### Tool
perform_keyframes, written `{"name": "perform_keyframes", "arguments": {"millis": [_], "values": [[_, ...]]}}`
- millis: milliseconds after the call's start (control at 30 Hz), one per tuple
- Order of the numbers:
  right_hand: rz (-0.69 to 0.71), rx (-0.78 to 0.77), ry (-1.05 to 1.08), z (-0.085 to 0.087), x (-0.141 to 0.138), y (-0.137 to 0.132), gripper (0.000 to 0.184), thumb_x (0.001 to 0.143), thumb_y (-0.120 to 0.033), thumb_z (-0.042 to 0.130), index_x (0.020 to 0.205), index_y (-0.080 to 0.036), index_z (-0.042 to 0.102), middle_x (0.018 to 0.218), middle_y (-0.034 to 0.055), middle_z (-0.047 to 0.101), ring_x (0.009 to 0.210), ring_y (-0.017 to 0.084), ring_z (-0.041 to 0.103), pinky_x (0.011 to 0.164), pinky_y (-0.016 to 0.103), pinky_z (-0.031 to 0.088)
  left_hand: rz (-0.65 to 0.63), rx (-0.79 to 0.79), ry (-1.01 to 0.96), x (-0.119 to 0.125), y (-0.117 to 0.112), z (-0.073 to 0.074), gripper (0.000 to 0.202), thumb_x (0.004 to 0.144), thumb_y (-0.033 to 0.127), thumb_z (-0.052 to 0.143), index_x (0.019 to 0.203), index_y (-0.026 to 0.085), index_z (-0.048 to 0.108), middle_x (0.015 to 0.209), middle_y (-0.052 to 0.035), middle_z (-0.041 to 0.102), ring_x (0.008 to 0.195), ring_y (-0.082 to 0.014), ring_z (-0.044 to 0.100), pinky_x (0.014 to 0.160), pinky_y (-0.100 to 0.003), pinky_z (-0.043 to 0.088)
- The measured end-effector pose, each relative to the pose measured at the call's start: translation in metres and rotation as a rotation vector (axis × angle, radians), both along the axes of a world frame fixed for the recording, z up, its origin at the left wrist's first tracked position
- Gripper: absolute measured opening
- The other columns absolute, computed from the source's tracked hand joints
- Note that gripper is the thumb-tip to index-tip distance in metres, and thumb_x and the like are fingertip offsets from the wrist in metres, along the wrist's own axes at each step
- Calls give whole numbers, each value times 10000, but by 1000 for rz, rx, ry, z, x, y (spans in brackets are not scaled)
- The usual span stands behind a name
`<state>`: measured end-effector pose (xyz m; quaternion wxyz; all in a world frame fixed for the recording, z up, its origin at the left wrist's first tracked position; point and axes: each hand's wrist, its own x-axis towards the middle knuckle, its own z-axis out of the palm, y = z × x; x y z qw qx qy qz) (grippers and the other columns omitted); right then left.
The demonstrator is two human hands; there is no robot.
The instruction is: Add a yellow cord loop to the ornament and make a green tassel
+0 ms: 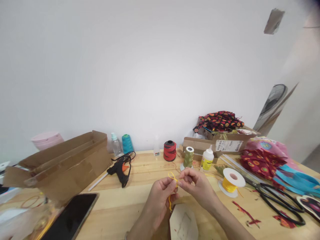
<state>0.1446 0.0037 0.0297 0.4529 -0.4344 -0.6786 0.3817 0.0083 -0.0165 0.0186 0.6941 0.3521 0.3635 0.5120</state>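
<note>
The cord is looped, held over the table toward its near edge; whether it is knotted, I cannot tell. Left hand and right hand pinch it narrowly. Board just below; spool toward the right edge.

Over a wooden table, the left hand and right hand pinch a looped yellow cord, whose tail hangs toward a pale angular board near 6 o'clock of them. Around the hands, a red spool stands at 12 o'clock, a white-flanged spool of yellow cord and black-handled scissors at 3, a dark phone between 8 and 9, and a black glue gun between 9 and 10.
</note>
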Motion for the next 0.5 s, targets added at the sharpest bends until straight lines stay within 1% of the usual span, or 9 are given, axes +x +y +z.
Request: {"name": "perform_keyframes", "arguments": {"millis": [100,233,367,500], "values": [[41,73,-31,3,3,0,67,659,-242,599,659,-177,583,574,-36,422,539,97,378,503,215,306,-59,-26,-19,-3,-1,0,161,663,258,638,634,103,605,564,22,469,505,-35,409,511,-147,401],[86,136,-86,8,5,-2,50,676,-208,599,633,-183,600,607,-17,482,576,106,417,528,224,322,-95,-48,-18,-5,-2,2,153,674,247,631,649,100,597,569,21,471,509,-29,414,519,-142,406],[107,146,-126,13,7,-3,79,682,-198,601,606,-178,594,618,-10,493,615,116,455,562,236,341,-116,-52,1,-5,-3,5,156,665,241,638,638,94,593,567,19,470,508,-31,407,506,-144,409],[129,115,-102,15,9,-4,97,700,-200,577,606,-176,581,616,-12,492,609,110,453,558,232,348,-112,-52,10,-5,-4,7,167,668,250,635,626,95,588,567,17,476,504,-30,411,511,-146,412]]}}
